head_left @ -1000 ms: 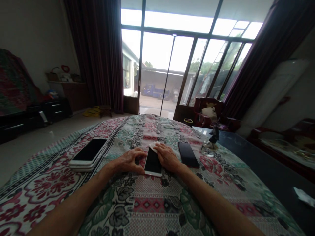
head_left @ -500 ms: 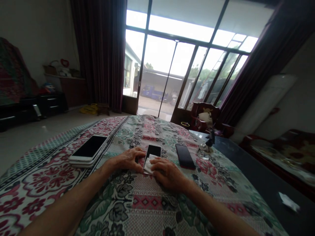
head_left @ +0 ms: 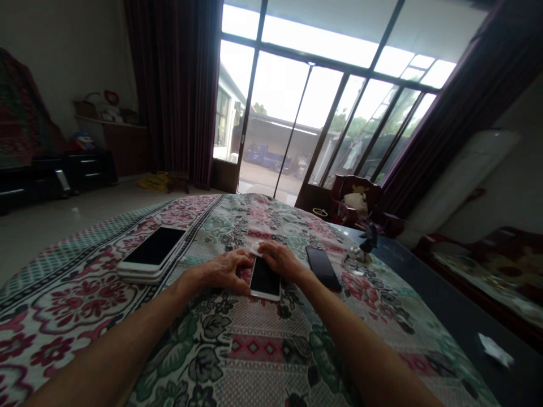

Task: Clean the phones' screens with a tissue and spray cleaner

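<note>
A white-framed smartphone (head_left: pixel 265 280) with a dark screen lies face up on the patterned tablecloth (head_left: pixel 254 381). My left hand (head_left: pixel 225 270) grips its left edge, thumb at the near corner and fingers bent near the far end. At the phone's far end, my right hand (head_left: pixel 280 261) presses a folded white tissue (head_left: pixel 255 247) under its fingertips, and most of the screen shows below it. Just right of that hand rests a dark phone (head_left: pixel 323 268). A stack of white phones (head_left: pixel 153 250), the top one screen up, sits to the left.
Beyond the dark phone stands a small figurine (head_left: pixel 368 238) on a clear base. A black surface (head_left: pixel 449 322) runs along the right side and carries a crumpled white tissue (head_left: pixel 495 349). Glass doors (head_left: pixel 292 130) and a wooden chair (head_left: pixel 354 198) are farther back.
My right hand has slid the tissue from the near half of the phone up to its far end, uncovering the screen. The left hand stays at the phone's left edge.
</note>
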`<state>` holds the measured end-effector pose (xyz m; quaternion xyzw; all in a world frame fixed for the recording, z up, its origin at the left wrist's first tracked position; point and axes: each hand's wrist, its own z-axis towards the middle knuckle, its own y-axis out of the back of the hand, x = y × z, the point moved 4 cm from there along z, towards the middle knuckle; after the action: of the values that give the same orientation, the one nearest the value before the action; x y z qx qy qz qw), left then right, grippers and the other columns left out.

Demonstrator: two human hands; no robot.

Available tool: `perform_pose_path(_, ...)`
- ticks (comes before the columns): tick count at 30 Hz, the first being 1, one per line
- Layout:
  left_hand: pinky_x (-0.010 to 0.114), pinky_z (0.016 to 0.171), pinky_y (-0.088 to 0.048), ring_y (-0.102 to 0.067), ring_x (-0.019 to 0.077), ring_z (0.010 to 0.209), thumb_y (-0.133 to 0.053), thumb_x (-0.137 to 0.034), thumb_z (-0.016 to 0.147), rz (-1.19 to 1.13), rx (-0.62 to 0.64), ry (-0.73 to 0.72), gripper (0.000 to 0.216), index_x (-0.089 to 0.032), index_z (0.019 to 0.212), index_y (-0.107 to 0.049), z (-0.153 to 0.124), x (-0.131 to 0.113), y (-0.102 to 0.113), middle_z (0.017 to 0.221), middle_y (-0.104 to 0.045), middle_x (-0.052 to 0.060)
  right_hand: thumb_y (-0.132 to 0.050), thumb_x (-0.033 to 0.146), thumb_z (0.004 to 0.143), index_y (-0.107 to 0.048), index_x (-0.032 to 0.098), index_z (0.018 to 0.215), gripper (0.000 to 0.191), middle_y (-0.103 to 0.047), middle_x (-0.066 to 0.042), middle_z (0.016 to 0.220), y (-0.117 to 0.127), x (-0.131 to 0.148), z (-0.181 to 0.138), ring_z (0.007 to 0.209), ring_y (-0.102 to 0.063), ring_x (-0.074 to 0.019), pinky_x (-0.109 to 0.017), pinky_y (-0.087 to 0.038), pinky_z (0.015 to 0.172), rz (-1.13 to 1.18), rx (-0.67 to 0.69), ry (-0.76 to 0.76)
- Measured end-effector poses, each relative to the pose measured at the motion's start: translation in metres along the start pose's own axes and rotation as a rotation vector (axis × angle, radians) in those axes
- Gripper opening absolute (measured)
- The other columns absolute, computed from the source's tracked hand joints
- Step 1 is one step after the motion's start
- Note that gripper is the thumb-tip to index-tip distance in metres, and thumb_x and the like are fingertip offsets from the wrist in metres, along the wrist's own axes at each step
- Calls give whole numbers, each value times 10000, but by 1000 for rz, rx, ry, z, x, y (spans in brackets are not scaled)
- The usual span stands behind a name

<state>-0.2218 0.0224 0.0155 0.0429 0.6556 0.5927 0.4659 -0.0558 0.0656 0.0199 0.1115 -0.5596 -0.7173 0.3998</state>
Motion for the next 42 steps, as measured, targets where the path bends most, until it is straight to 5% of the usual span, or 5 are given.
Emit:
perform_pose_path(4, 299, 887, -429, -535, 223, 1014, -792, -488, 594, 3, -21, 12, 546, -225, 1055, -661, 0, 4, 0, 1135, -556, 46, -423, 120, 920, -620, 197, 1136, 302, -629, -86, 1232, -3, 6, -1, 1182, -544, -214, -389, -424, 1014, -65, 31, 16)
perform_pose_path(13, 317, 827, -459, -559, 224, 934, -805, -478, 566, -28, -81, 8, 494, -222, 967, -672, 1, 9, -3, 1056, -569, 38, -323, 210, 989, -495, 256, 1322, 377, -480, -41, 1429, 5, 40, -65, 1369, -354, -208, -452, -319, 1121, -59, 112, 113)
perform_pose_path(22, 355, 1019, -383, -484, 269, 1206, -793, -497, 585, -18, -65, 8, 779, -275, 1291, -548, 0, 13, -7, 1347, -492, 57, -380, 168, 952, -489, 250, 1330, 402, -504, -24, 1410, 17, 66, -94, 1363, -358, -190, -438, -316, 1137, 6, 195, 176)
perform_pose_path(34, 323, 1036, -367, -475, 242, 1184, -788, -485, 612, 8, 1, -4, 626, -285, 1177, -610, 0, 4, -3, 1296, -492, 32, -378, 139, 936, -597, 255, 1234, 388, -569, -36, 1344, 7, 7, -36, 1296, -455, -224, -465, -383, 1073, -3, 80, 90)
perform_pose_path(42, 347, 1062, -346, -445, 284, 1219, -775, -514, 606, 3, -3, -1, 651, -241, 1173, -609, 2, 7, -3, 1337, -472, 60, -388, 120, 929, -610, 231, 1210, 375, -568, -55, 1341, 1, -1, -15, 1247, -496, -194, -416, -397, 1063, -18, 53, 59)
